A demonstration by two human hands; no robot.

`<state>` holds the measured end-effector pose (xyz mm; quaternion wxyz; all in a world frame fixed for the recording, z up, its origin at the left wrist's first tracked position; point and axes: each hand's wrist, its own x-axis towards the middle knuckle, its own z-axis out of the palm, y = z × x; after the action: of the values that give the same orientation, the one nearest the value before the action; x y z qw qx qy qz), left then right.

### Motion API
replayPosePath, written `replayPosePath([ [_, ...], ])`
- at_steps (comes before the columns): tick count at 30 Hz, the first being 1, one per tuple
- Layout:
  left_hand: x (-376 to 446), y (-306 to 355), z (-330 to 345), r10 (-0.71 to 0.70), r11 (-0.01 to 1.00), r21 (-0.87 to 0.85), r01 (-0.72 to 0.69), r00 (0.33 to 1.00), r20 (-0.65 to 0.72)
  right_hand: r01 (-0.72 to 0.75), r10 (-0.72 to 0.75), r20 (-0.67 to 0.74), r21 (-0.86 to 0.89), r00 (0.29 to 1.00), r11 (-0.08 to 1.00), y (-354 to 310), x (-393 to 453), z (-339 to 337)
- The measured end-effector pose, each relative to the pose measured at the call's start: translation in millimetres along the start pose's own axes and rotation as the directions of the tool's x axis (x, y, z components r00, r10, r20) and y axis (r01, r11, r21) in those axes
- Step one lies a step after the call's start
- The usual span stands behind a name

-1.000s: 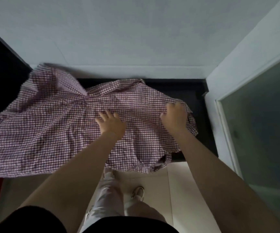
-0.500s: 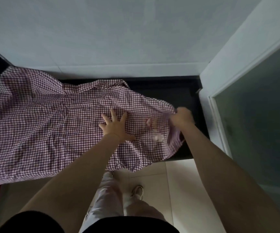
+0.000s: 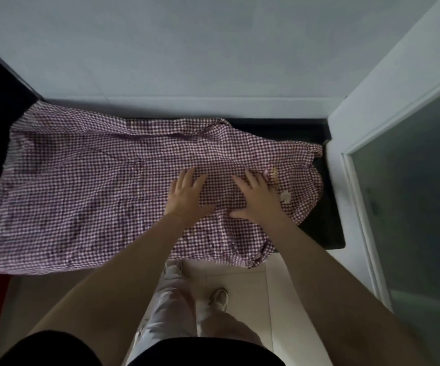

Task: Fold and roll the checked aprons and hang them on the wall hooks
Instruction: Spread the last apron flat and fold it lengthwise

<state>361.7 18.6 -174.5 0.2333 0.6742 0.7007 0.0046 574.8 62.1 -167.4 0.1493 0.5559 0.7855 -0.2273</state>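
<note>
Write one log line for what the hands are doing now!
step: flattening | left hand: flat on checked apron | right hand: flat on apron | surface: black counter

Both forearms are bare, no watch or band at the wrists. The left hand and right hand wear no rings or gloves. Well back from the fingers a black top shows, short-sleeved. Pale trousers below it, with light shoes.
</note>
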Motion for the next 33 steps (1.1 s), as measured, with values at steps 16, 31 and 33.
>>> replayPosePath([
  [16,-47,-32,-5,-0.352,0.934,0.079,0.349,0.936,0.025,-0.016,0.017,0.018,-0.043,1.000,0.999,-29,-9,-13],
  [31,-13,-61,-40,-0.391,0.920,0.091,0.380,0.892,0.228,-0.187,0.177,0.085,0.140,0.981,0.972,-42,29,-54],
  [33,-5,-64,-42,-0.371,0.928,0.107,0.356,0.893,0.254,-0.177,0.182,0.223,-0.043,0.958,0.983,-43,32,-48],
])
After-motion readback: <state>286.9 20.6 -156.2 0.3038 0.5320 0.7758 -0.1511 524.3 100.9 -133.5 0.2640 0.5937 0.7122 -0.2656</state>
